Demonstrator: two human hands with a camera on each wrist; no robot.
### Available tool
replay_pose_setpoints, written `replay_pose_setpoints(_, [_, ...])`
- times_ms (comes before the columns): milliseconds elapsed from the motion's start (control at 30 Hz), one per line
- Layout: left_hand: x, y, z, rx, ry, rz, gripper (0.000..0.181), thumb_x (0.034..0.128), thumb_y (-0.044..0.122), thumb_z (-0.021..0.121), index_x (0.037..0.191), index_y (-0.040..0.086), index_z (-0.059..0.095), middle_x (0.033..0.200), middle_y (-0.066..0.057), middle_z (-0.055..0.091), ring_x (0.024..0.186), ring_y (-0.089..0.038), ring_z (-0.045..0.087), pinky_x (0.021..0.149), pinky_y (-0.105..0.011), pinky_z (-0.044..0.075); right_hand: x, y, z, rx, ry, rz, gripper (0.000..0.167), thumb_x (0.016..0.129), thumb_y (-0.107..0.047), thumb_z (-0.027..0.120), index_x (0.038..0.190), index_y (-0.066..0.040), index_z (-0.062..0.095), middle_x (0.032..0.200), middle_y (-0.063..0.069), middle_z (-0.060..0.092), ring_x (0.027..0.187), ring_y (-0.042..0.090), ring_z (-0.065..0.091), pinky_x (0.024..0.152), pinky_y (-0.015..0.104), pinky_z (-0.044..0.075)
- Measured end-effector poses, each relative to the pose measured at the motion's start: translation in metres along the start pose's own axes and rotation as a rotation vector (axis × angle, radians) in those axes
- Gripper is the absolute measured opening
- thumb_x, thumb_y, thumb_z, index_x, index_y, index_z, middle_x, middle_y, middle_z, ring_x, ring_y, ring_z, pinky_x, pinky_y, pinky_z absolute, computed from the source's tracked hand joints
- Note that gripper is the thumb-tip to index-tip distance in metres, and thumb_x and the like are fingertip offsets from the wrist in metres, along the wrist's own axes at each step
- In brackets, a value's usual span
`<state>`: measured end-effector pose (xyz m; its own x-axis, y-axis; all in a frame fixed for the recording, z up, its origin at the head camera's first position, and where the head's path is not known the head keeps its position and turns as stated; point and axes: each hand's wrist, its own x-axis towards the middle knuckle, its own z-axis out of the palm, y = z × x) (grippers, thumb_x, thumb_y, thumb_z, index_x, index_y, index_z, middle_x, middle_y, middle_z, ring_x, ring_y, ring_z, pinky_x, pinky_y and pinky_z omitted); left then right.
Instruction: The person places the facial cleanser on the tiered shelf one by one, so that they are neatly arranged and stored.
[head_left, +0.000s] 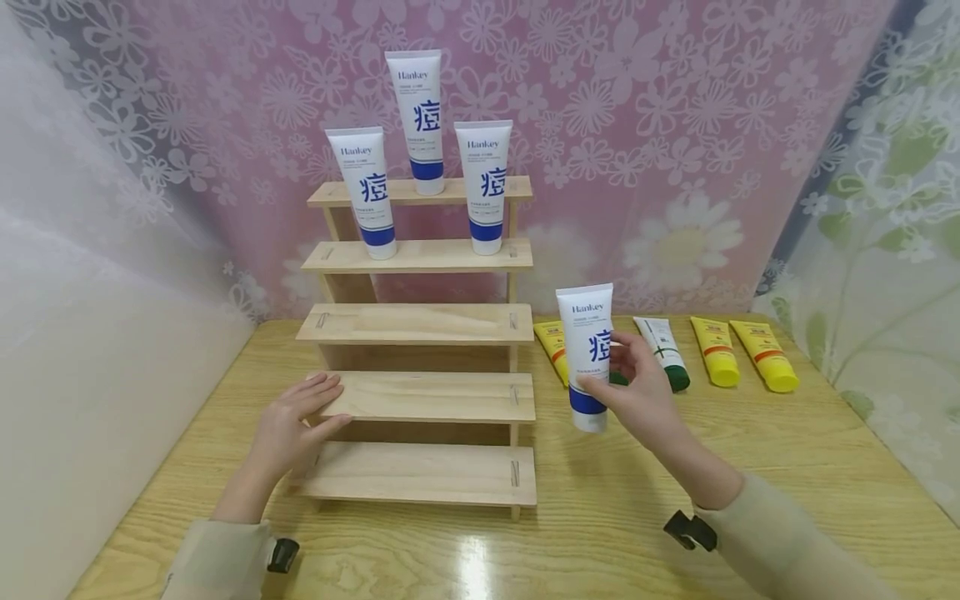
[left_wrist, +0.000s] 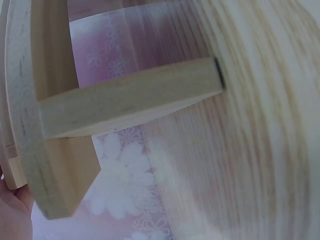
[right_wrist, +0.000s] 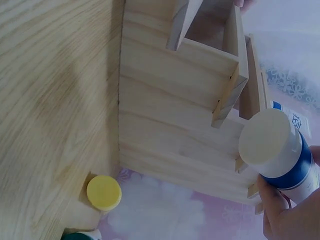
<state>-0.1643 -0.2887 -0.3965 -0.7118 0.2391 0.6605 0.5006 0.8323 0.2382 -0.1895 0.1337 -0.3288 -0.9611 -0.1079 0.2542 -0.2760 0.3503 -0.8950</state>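
Observation:
My right hand [head_left: 643,393] grips a white squeeze tube [head_left: 587,333] with a blue band, cap down, in the air to the right of a stepped wooden display rack [head_left: 427,323]. Its thumb crosses the front of the tube; the other fingers are partly hidden behind it. In the right wrist view the tube's white cap [right_wrist: 265,137] faces the camera. On the left end of the second step from the bottom rests my left hand [head_left: 288,423], its fingers extended. Three matching tubes stand on the rack: one [head_left: 417,121] on the top step, two [head_left: 363,192] [head_left: 483,185] one step lower.
Behind the held tube, yellow tubes [head_left: 765,357] and a white tube with a green cap [head_left: 662,352] lie on the wooden table [head_left: 637,525]. A pink floral curtain [head_left: 600,150] hangs behind the rack. White fabric [head_left: 97,275] borders the left side.

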Motion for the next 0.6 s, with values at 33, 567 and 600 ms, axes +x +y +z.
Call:
replay_pose_setpoints(33, [0.000,0.000,0.000,-0.001,0.002,0.002,0.047,0.0582,0.017,0.080,0.100,0.000,0.067,0.110,-0.011,0.060,0.106,-0.031,0.052,0.093,-0.040,0.038,0.001,-0.001,0.001,0.006,0.000,-0.004,0.064,0.078,-0.012,0.068,0.128,0.002,0.031,0.113,0.017,0.047,0.098,0.028,0.049,0.085,0.041,0.043])
replay_pose_setpoints(567, [0.000,0.001,0.000,-0.009,0.006,0.009,0.047,0.0584,0.017,0.079,0.100,0.000,0.066,0.109,-0.012,0.060,0.106,-0.032,0.052,0.092,-0.042,0.039,0.011,-0.021,0.025,0.052,0.012,-0.136,0.059,0.073,-0.004,0.071,0.122,0.003,0.039,0.106,0.015,0.053,0.092,0.022,0.052,0.080,0.021,0.046])
replay_pose_setpoints(600, [0.000,0.001,0.000,-0.012,0.008,0.010,0.047,0.0585,0.017,0.079,0.100,-0.001,0.066,0.109,-0.012,0.060,0.106,-0.032,0.052,0.092,-0.042,0.039,0.012,-0.023,0.026,0.059,0.006,-0.134,0.059,0.073,-0.004,0.071,0.122,0.002,0.038,0.106,0.014,0.053,0.092,0.022,0.052,0.080,0.022,0.046])
